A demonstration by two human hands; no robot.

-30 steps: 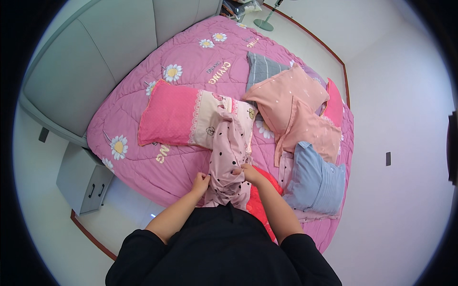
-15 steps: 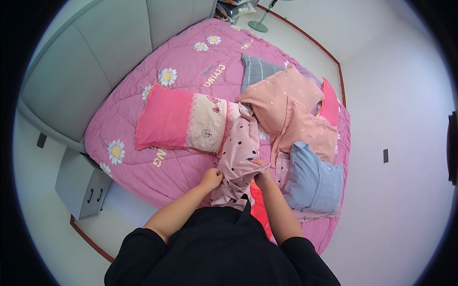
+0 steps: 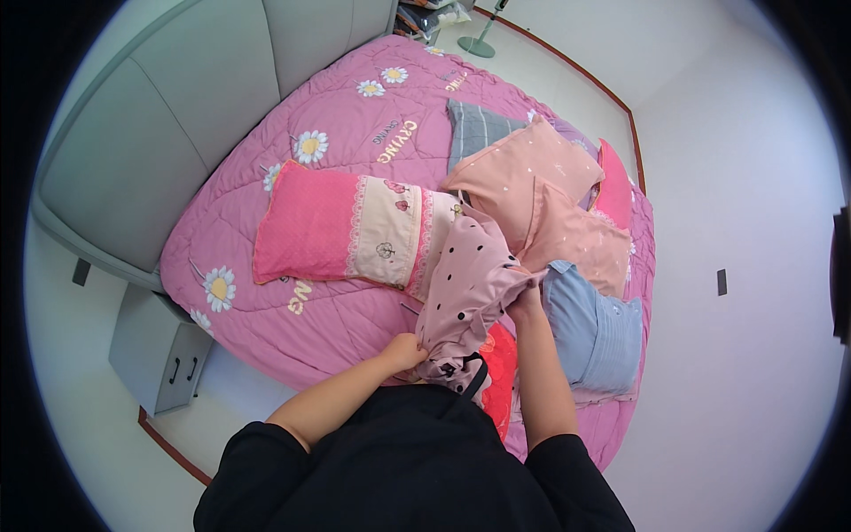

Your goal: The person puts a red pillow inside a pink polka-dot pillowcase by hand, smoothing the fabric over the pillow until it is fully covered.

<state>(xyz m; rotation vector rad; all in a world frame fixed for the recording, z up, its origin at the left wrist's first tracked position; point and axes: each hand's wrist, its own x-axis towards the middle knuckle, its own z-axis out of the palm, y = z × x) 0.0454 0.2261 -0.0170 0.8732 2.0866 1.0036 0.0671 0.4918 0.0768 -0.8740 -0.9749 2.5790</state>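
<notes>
A pale pink pillowcase with black dots (image 3: 467,270) is stretched between my two hands in loose folds, close in front of my body. My left hand (image 3: 407,352) is closed on its near left edge. On the other side my right hand (image 3: 526,306) grips the upper right edge, with the fingers partly hidden by the cloth. The pillowcase covers the right end of a bright pink and cream pillow (image 3: 310,222) that lies on the bed. Below the cloth, a red patterned fabric (image 3: 502,377) shows between my right forearm and my torso.
The bed has a pink quilt with daisies (image 3: 346,115) and a grey headboard (image 3: 204,80) at left. Peach pillows (image 3: 523,164), a grey striped pillow (image 3: 479,129), a hot pink pillow (image 3: 613,191) and a blue pillow (image 3: 589,328) lie at right. A nightstand (image 3: 164,350) stands at lower left.
My right hand has moved up and to the right, pulling the dotted pillowcase wider. My left hand has shifted slightly down and right, still gripping the cloth.
</notes>
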